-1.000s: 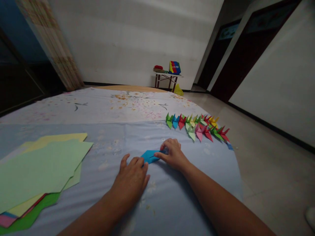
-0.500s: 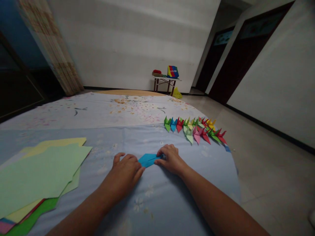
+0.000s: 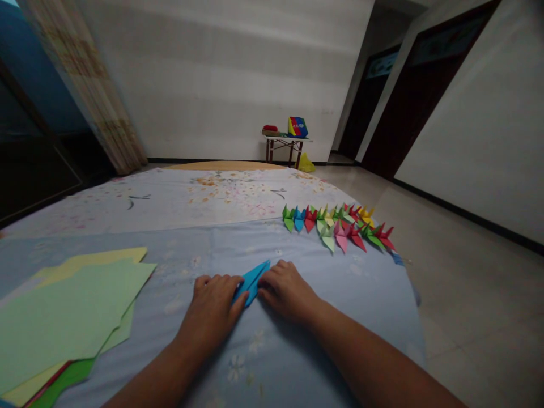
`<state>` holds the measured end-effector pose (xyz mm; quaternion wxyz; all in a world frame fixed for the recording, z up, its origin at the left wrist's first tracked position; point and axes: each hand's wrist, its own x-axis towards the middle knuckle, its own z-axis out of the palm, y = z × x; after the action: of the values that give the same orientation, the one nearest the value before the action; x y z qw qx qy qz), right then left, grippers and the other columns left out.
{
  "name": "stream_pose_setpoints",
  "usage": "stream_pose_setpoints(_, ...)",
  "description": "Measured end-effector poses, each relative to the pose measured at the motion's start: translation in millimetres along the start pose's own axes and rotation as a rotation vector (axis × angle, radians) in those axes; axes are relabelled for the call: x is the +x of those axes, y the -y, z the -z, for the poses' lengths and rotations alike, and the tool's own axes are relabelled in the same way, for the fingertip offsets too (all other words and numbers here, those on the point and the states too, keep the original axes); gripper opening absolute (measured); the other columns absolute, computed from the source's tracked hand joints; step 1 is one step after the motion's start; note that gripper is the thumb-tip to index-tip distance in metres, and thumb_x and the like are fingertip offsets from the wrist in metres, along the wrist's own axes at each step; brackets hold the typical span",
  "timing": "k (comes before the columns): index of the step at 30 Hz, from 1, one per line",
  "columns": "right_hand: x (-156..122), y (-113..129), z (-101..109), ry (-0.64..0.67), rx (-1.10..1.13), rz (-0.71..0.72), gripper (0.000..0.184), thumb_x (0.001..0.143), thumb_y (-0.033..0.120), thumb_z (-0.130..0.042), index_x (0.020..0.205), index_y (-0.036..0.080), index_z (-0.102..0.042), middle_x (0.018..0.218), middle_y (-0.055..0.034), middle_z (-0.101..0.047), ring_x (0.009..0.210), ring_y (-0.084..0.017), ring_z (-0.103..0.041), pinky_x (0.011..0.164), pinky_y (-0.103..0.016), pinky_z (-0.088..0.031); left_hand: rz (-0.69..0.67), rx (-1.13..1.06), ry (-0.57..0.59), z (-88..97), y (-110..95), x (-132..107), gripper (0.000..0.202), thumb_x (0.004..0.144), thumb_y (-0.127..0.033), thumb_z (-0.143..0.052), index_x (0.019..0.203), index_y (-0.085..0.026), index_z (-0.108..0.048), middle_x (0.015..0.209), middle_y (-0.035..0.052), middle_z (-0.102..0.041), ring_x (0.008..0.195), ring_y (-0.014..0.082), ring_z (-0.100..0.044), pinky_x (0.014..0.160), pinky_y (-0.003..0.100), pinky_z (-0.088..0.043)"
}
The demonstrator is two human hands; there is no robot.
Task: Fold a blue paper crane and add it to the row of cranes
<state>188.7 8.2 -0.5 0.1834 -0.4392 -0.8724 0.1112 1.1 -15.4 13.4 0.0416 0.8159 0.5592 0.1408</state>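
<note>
A folded piece of blue origami paper [image 3: 253, 279] lies on the light blue tablecloth, narrow and pointed at its far end, with a crease line down its length. My left hand [image 3: 218, 300] grips its left, near end between thumb and fingers. On the right edge, my right hand [image 3: 285, 290] has its thumb and fingertips closed on the paper. Fingers of both hands cover parts of the edges. Further back to the right stand several folded paper cranes [image 3: 326, 235] in green, blue, red, pink and yellow.
On the left lies a stack of coloured paper sheets [image 3: 76, 309], pale green on top. The flowered tablecloth [image 3: 238, 198] covers a round table. A small side table [image 3: 285, 139] against the far wall carries a multicoloured box [image 3: 297, 127]. A yellow bag [image 3: 306, 162] sits on the floor.
The blue paper has turned so that its point faces further away from me. My right hand has moved down its right edge, and my left hand has shifted slightly nearer.
</note>
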Motion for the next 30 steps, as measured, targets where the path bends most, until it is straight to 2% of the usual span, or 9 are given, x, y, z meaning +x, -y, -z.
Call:
stream_pose_setpoints(5,1.7,-3.4,-5.1,0.023,0.135,0.068,0.032,0.081,0.011,-0.049,0.110,0.022,-0.058,0.107,-0.0028,-0.063,0.098,-0.018,-0.048,0.087,-0.033,-0.029,-0.024,-0.146,0.112,5.8,-20.5,-5.7,0.025,0.088,-0.034,-0.042,0.092,-0.021,-0.063,0.079,0.0016,-0.068,0.076,0.0192,-0.061,0.075,0.034,-0.037)
stream_pose_setpoints(7,2.1,-4.7,-5.3,0.048,0.167,0.095,0.036,0.081,0.012,-0.049,0.114,0.023,-0.056,0.112,-0.0024,-0.062,0.102,-0.018,-0.047,0.090,-0.034,-0.028,-0.047,-0.190,0.150,7.2,-25.7,-8.2,0.025,0.089,-0.033,-0.041,0.085,-0.022,-0.064,0.076,0.0003,-0.068,0.074,0.0177,-0.060,0.072,0.031,-0.038)
stream_pose_setpoints(11,1.1,-5.4,-2.4,0.036,0.149,0.076,0.032,0.084,0.034,-0.053,0.115,0.024,-0.058,0.111,-0.0049,-0.060,0.106,-0.021,-0.044,0.093,-0.038,-0.025,-0.051,-0.178,0.091,10.4,-20.0,-9.3,0.020,0.084,-0.037,-0.051,0.080,-0.021,-0.063,0.078,0.0009,-0.066,0.078,0.0185,-0.059,0.075,0.033,-0.038)
stream_pose_setpoints(14,-0.2,-4.6,-0.4,0.027,0.111,0.076,0.047,0.076,0.050,-0.061,0.115,0.025,-0.058,0.109,-0.0060,-0.058,0.104,-0.022,-0.043,0.093,-0.038,-0.025,-0.090,-0.121,0.007,11.1,-7.6,-7.0,0.024,0.077,-0.041,-0.060,0.091,-0.022,-0.062,0.095,0.0041,-0.063,0.092,0.0228,-0.056,0.083,0.038,-0.036)
stream_pose_setpoints(16,-0.7,-3.3,0.3,0.038,0.086,0.102,0.055,0.071,0.053,-0.065,0.119,0.026,-0.055,0.109,-0.0060,-0.057,0.103,-0.023,-0.043,0.093,-0.039,-0.025,-0.127,-0.097,-0.029,10.0,0.6,-4.9,0.027,0.077,-0.039,-0.061,0.099,-0.023,-0.061,0.107,0.0058,-0.060,0.103,0.0247,-0.052,0.089,0.042,-0.033)
stream_pose_setpoints(19,-0.7,-2.1,0.7,0.052,0.051,0.146,0.050,0.077,0.043,-0.063,0.124,0.030,-0.051,0.110,-0.0046,-0.058,0.103,-0.022,-0.043,0.093,-0.040,-0.024,-0.169,-0.073,-0.029,8.2,10.7,-1.8,0.028,0.081,-0.035,-0.057,0.106,-0.025,-0.058,0.113,0.0056,-0.059,0.108,0.0244,-0.050,0.095,0.047,-0.026)
stream_pose_setpoints(23,0.4,-8.1,-1.9,0.021,0.005,0.157,0.034,0.087,0.025,-0.052,0.119,0.033,-0.054,0.114,-0.0014,-0.060,0.107,-0.021,-0.042,0.094,-0.041,-0.020,-0.235,-0.101,0.087,8.3,18.7,1.0,0.023,0.082,-0.032,-0.056,0.104,-0.025,-0.059,0.106,0.0028,-0.063,0.101,0.0212,-0.054,0.096,0.045,-0.023)
stream_pose_setpoints(26,1.0,-14.6,-5.6,-0.011,-0.008,0.142,0.031,0.088,0.021,-0.050,0.116,0.033,-0.057,0.116,-0.0009,-0.061,0.108,-0.022,-0.043,0.094,-0.042,-0.020,-0.252,-0.102,0.135,8.0,19.7,2.3,0.023,0.080,-0.029,-0.058,0.103,-0.025,-0.059,0.106,0.0024,-0.063,0.101,0.0211,-0.054,0.095,0.044,-0.025)
stream_pose_setpoints(30,0.1,-15.3,-6.8,-0.055,0.013,0.151,0.032,0.085,0.017,-0.053,0.114,0.030,-0.057,0.113,-0.0012,-0.062,0.109,-0.021,-0.043,0.095,-0.041,-0.021,-0.235,-0.080,0.117,4.6,18.0,2.4,0.016,0.082,-0.023,-0.055,0.097,-0.025,-0.061,0.099,0.0011,-0.064,0.096,0.0198,-0.056,0.094,0.044,-0.025)
